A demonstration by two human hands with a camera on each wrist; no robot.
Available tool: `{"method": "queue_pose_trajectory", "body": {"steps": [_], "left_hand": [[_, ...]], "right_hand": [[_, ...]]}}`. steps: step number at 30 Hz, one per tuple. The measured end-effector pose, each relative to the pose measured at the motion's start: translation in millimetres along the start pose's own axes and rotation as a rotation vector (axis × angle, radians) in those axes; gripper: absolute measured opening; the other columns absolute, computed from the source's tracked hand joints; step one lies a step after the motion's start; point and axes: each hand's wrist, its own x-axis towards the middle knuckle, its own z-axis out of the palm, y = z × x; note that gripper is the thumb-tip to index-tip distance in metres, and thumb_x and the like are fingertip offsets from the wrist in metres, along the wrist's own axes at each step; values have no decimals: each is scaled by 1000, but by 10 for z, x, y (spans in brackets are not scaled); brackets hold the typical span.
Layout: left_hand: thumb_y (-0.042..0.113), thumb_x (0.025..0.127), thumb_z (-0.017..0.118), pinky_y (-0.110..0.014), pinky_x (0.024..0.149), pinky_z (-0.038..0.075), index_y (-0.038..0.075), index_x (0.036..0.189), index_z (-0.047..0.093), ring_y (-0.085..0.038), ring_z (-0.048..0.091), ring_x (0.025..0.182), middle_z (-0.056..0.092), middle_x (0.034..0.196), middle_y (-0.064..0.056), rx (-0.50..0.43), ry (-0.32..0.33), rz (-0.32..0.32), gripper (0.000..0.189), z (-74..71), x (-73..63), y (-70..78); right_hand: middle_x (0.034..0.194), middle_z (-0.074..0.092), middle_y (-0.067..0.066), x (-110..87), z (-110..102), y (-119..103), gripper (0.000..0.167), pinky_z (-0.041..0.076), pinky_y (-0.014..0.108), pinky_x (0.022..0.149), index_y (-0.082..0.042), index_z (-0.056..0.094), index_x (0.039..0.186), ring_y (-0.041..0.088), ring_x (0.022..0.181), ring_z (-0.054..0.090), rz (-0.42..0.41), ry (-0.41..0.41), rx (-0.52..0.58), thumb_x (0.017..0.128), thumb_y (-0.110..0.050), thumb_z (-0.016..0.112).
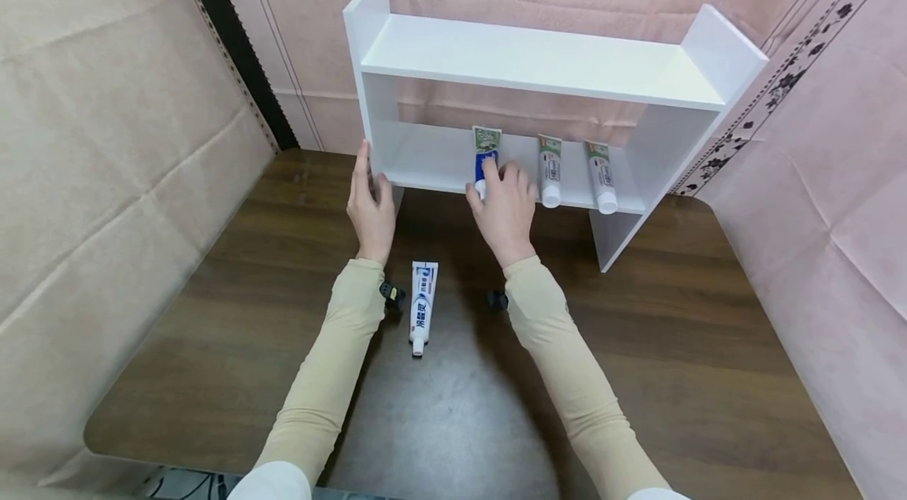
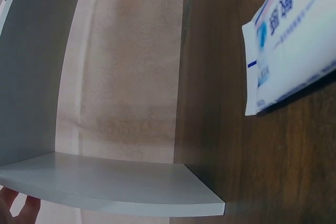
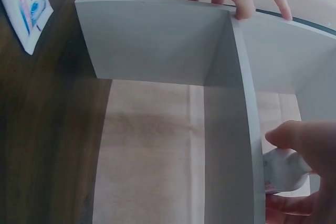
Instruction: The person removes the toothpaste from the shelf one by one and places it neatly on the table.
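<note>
The blue tube (image 1: 486, 141) lay on the lower board (image 1: 432, 155) of the rack (image 1: 524, 51), pinched by the right hand (image 1: 507, 212); the left hand (image 1: 372, 220) gripped the rack's side (image 1: 368, 18). The tube seemed light, soft, rather slippery, so best taken near the stiff cap (image 1: 481, 188).

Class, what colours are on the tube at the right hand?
The tube is green at its flat end, then blue, with a white cap. The head view shows it best.

The top middle shelf (image 1: 538, 51) is white. The tube (image 1: 486, 141) near the centre is green and blue. The low-down table (image 1: 680, 350) is streaky brown. The upper right cloth (image 1: 850, 106) is pink with black flowers.
</note>
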Motion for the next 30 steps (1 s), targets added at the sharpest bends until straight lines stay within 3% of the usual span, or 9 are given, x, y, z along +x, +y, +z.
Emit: {"method": "queue_pose_trajectory", "body": {"steps": [13, 21, 30], "left_hand": [[13, 100, 48, -41, 101, 47, 27, 149, 39, -17, 53, 127, 46, 150, 6, -6, 1, -9, 52, 19, 2, 3], [13, 100, 48, -42, 98, 49, 27, 149, 39, -19, 55, 124, 46, 149, 6, -7, -1, -9, 52, 18, -2, -2], [13, 100, 48, -42, 96, 50, 27, 148, 40, -19, 56, 122, 47, 148, 5, 3, 9, -12, 51, 12, -7, 4]], "right_hand": [[113, 58, 17, -70, 55, 5, 38, 44, 43, 86, -10, 52, 123, 31, 102, 52, -20, 45, -2, 94, -35, 59], [95, 64, 15, -140, 56, 33, 27, 49, 40, 76, -7, 54, 113, 29, 85, 58, -12, 80, 81, 93, -25, 59], [97, 68, 15, -202, 55, 48, 29, 53, 38, 70, -8, 53, 114, 28, 78, 65, 12, 69, 114, 93, -27, 59]]}}
